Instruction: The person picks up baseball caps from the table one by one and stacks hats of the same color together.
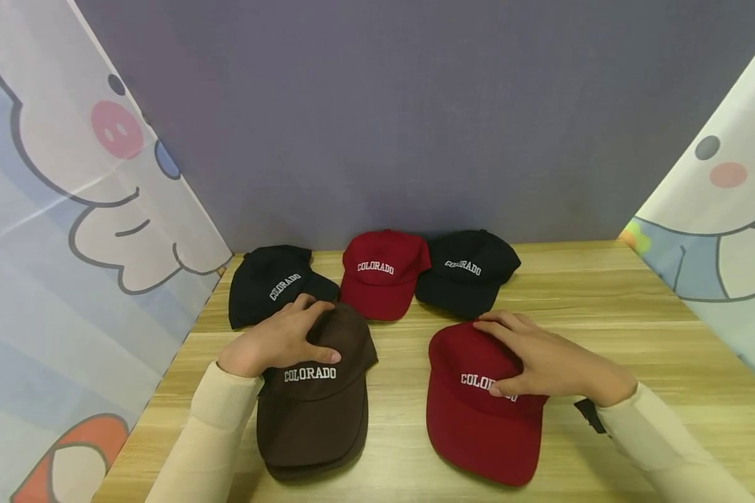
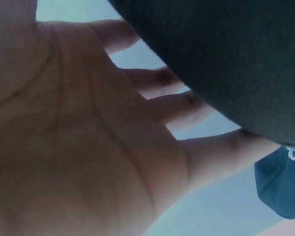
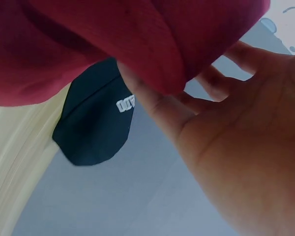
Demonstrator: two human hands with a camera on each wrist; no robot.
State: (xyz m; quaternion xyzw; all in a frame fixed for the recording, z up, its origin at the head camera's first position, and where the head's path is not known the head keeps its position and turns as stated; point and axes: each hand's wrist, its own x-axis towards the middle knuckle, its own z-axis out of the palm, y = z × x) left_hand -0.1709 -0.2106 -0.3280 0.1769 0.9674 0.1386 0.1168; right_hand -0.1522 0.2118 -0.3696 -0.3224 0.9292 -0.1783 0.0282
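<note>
Two caps lettered COLORADO are close to me in the head view. My left hand [image 1: 289, 340] grips the crown of the brown cap [image 1: 317, 426], its thumb on the front above the lettering. A second brim edge shows beneath the brown one. On the right, my right hand [image 1: 537, 360] holds the red cap [image 1: 478, 426], with the fingers over the top of the crown and the thumb across the lettering. Both brims point toward me. From the left wrist, spread fingers [image 2: 216, 155] meet the dark cloth; in the right wrist view, fingers [image 3: 152, 101] reach behind red cloth.
Along the back of the wooden table [image 1: 603, 293] stand a black cap [image 1: 270, 272], a smaller-looking red cap [image 1: 383, 276] and another black cap [image 1: 468, 272]. A grey panel [image 1: 377, 119] rises behind them. Cartoon-printed cloths [image 1: 56, 230] flank both sides.
</note>
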